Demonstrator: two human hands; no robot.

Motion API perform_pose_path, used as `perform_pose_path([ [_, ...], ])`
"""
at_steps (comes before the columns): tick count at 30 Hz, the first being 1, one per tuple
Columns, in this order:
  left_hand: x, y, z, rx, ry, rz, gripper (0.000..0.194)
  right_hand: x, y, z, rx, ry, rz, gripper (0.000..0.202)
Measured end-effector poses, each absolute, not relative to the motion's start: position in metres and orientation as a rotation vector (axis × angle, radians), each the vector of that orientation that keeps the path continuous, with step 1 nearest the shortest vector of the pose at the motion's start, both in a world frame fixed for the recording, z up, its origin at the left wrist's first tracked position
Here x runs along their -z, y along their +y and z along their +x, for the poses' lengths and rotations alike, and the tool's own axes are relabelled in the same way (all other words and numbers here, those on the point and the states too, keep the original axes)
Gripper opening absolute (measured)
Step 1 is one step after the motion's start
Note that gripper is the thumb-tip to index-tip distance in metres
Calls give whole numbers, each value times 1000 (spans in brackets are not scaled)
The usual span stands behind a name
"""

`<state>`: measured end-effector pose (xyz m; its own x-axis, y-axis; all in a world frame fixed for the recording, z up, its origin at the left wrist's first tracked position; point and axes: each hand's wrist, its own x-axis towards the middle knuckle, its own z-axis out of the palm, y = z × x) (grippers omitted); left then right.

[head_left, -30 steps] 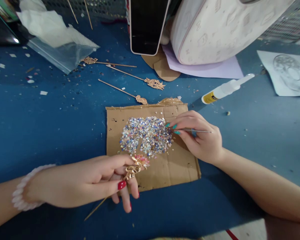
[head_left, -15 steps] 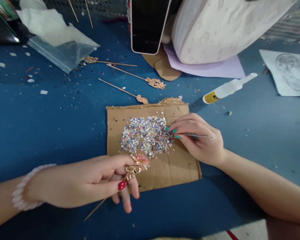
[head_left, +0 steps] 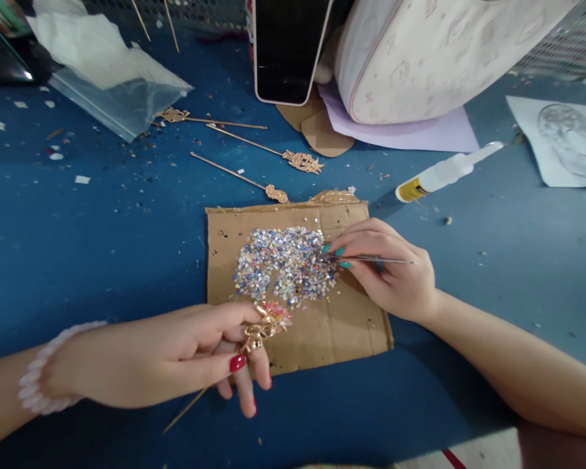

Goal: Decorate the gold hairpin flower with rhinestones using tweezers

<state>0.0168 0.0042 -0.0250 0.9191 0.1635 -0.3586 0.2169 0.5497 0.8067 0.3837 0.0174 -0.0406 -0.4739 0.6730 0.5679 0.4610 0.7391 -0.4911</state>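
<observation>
My left hand pinches a gold hairpin with a pink flower-like head. The hairpin's thin stem comes out below the palm, toward the lower left, and its head hangs over the near part of a cardboard sheet. A pair of thin metal tweezers is pinched in my right hand, which rests at the cardboard's right side. Their tips reach the right edge of a pile of glittering blue, white and pink chips; whether a chip is between the tips I cannot tell.
Several gold hairpins lie beyond the cardboard. A glue bottle lies to the right. At the back are a phone, a pale patterned bag, a clear plastic bag and a printed paper.
Both hands hold nearly the same positions and grips. The whole view has shifted very slightly.
</observation>
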Motion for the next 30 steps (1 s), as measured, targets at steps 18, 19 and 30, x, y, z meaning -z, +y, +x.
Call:
perform_pose_path([
  [18, 31, 1, 10, 61, 431, 978, 57, 40, 17, 382, -380, -2083, -928, 26],
  [19, 30, 1, 10, 61, 431, 978, 54, 41, 17, 383, -379, -2089, -937, 26],
  [30, 32, 1, 9, 60, 442, 975, 55, 40, 15, 384, -384, -2105, -949, 28],
])
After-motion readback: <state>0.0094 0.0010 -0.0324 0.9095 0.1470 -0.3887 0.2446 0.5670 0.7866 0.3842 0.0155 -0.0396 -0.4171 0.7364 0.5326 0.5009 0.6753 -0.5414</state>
